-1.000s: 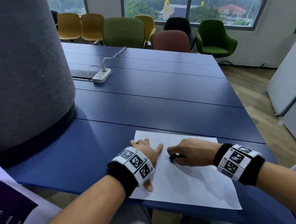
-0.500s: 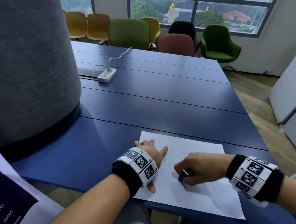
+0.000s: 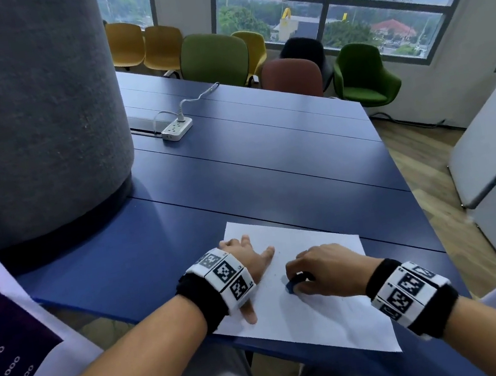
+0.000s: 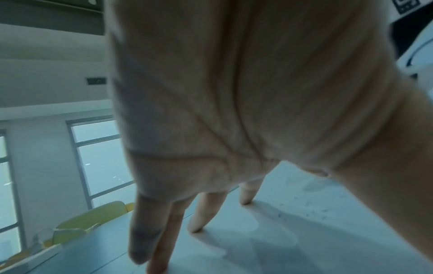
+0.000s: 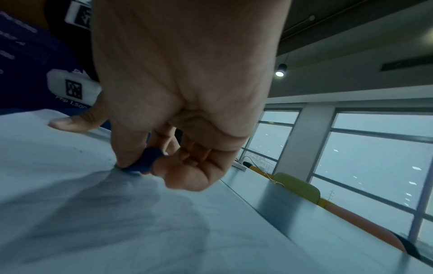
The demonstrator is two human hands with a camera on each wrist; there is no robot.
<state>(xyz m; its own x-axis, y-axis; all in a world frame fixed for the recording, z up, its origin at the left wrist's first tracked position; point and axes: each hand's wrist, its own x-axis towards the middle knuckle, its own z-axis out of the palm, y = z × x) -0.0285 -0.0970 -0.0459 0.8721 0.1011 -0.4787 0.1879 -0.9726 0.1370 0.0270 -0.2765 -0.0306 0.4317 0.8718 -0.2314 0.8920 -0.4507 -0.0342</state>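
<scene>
Blue eraser (image 3: pixel 291 287) is being pinched in the grip of the right hand (image 3: pixel 326 269) and is pressing on the sheet of paper (image 3: pixel 325 324). The left hand (image 3: pixel 251 259), spread flat, is pinning the sheet to the bench (image 3: pixel 240 189). Eraser crumbs (image 4: pixel 316 211) are lying nearby and no marks are showing, so the erasing is probably nearing completion.

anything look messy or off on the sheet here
Only small things: dark specks lie scattered on the paper beside the left hand, likely crumbs from the blue eraser that the right hand pinches. Nothing else stands out.
</scene>
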